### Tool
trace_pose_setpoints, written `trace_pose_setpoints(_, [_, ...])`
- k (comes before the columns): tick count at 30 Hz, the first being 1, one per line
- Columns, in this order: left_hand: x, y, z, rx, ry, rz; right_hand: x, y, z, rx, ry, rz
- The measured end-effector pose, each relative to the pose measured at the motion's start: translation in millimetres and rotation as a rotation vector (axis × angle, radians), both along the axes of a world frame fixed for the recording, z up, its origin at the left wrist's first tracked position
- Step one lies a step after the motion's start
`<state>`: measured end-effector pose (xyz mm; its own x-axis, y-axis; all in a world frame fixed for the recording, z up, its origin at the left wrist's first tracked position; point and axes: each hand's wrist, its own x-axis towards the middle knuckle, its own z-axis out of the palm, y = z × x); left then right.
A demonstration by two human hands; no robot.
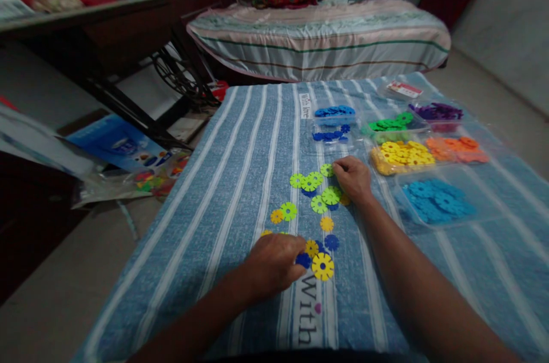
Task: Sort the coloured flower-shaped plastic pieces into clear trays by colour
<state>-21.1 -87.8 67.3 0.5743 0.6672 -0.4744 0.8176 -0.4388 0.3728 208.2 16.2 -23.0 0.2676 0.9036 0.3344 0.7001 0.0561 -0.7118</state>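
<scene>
Notched plastic flower discs lie loose on a striped blue cloth. My right hand [354, 178] is closed, with its fingertips at the edge of a light green disc [326, 170]. Left of it are more light green discs [312, 181], and below it another green group [330, 195] overlaps blue and yellow ones. My left hand [275, 263], nearer me, has thumb and forefinger closed at a dark blue disc [303, 260]. Beside that lie an orange-yellow disc [311, 248], a larger yellow disc [322, 266] and a blue disc [331, 242]. The left hand partly covers some pieces.
Clear trays at the right hold yellow discs [405, 154], orange discs [457, 149], green discs [392, 122], purple discs [437, 112] and light blue discs [440, 200]. Blue discs [334, 112] sit in small boxes farther back. A bed [317, 43] stands beyond the table.
</scene>
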Motion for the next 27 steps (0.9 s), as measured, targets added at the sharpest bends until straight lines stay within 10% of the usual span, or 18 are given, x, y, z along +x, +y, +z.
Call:
trace_pose_setpoints(14, [0.7,16.5,1.0,-0.191,-0.096,0.115,-3.3,2.4,3.1,-0.015,-0.021,-0.005])
trace_pose_setpoints(21, [7.2,44.0,-4.5,-0.38,-0.422,0.368,-3.8,2.1,2.6,-0.015,-0.014,-0.005])
trace_pose_setpoints(27, [51.1,106.9,28.9,-0.143,-1.087,0.73,-3.0,2.0,0.7,-0.012,-0.017,0.005])
